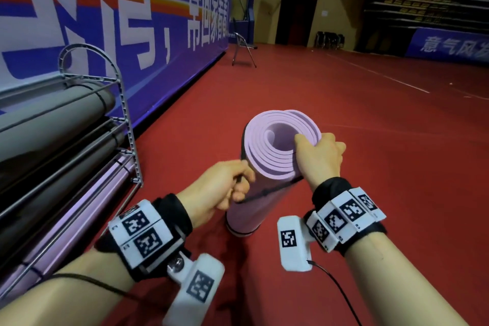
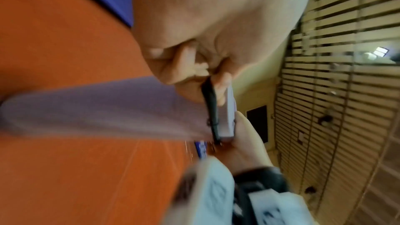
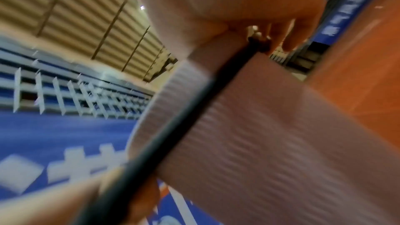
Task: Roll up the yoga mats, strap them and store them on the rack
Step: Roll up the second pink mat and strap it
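Observation:
A rolled pink yoga mat (image 1: pixel 275 151) stands on end on the red floor (image 1: pixel 370 140), its spiral top facing me. A black strap (image 1: pixel 267 193) runs round its upper part. My left hand (image 1: pixel 242 185) pinches the strap at the mat's left side; the left wrist view shows the strap (image 2: pixel 211 109) between thumb and fingers of that hand (image 2: pixel 194 67). My right hand (image 1: pixel 313 147) grips the mat's top rim from the right, thumb over the edge. In the blurred right wrist view the strap (image 3: pixel 194 109) crosses the ribbed mat (image 3: pixel 270 143) below my right hand (image 3: pixel 249 23).
A grey wire rack (image 1: pixel 127 119) stands at the left against a blue banner wall (image 1: pixel 158 34). Rolled grey mats (image 1: pixel 53 116) lie on its upper shelves, pink ones (image 1: pixel 79 222) lower down. A folding chair (image 1: pixel 243 47) stands far back.

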`<state>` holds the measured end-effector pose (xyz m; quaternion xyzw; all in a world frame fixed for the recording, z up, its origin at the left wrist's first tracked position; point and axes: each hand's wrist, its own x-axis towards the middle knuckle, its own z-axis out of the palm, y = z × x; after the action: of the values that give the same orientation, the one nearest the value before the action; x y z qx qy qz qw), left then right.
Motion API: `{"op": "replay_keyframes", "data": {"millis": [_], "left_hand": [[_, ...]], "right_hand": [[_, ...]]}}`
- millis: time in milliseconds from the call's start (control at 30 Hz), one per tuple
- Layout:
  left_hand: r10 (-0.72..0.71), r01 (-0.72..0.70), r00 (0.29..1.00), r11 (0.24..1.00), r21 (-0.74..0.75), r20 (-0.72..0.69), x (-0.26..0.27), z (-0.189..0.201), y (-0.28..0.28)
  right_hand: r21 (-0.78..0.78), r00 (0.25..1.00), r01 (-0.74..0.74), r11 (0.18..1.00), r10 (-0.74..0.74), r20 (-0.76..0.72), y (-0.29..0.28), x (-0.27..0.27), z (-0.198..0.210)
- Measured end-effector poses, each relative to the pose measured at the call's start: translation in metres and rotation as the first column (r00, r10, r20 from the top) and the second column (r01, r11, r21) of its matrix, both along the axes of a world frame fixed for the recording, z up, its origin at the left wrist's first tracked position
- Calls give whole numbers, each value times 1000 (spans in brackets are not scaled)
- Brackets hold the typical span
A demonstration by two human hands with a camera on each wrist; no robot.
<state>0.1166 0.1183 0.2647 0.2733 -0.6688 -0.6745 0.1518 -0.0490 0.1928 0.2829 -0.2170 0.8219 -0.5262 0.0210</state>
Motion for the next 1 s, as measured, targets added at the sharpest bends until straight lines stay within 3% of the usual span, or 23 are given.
{"op": "replay_keyframes", "data": {"millis": [67, 167, 233, 300, 367, 433, 500, 600, 667, 833, 933, 1000], "left_hand": [[-54, 55, 998, 997, -46, 24, -2, -6, 6], [180, -182, 983, 980, -77, -30, -8, -9, -8], [333, -333, 942, 943, 14, -43, -13, -7, -22], [399, -397, 916, 915, 65, -23, -16, -9, -29], [397, -397, 918, 918, -10, 0, -18, -17, -30], [387, -385, 922, 910, -152, -22, -19, -23, -27], [402, -420, 907, 887, -190, -128, -18, -27, -25], [346, -368, 889, 930, -17, -300, -16, -31, -22], [293, -309, 884, 951, 15, -364, -15, -30, -20], [294, -336, 869, 941, -37, -397, -29, -41, -36], [355, -377, 859, 926, 13, -368, -29, -45, -53], [404, -415, 851, 909, 42, -335, -23, -32, -49]], "right_hand": [[-39, 998, 20, 999, -17, 59, 5, -10, -1], [-50, 999, -25, 998, 27, 34, 7, -9, -6], [-61, 996, -91, 994, 91, -5, 4, 0, -10], [-134, 989, -140, 981, 145, 25, 3, 8, -11], [-232, 972, -161, 959, 195, 132, 1, 7, -13], [-321, 926, -196, 927, 282, 249, -1, 5, -16], [-416, 860, -270, 868, 412, 300, -3, 7, -17], [-616, 688, -339, 712, 634, 354, -4, 9, -18], [-705, 630, -223, 673, 651, 423, -7, 9, -25], [-613, 880, -111, 782, 365, 305, -29, 13, -52], [-531, 950, -92, 842, 234, 207, -40, 4, -65], [-454, 955, -173, 874, 262, 141, -46, -4, -70]]}}
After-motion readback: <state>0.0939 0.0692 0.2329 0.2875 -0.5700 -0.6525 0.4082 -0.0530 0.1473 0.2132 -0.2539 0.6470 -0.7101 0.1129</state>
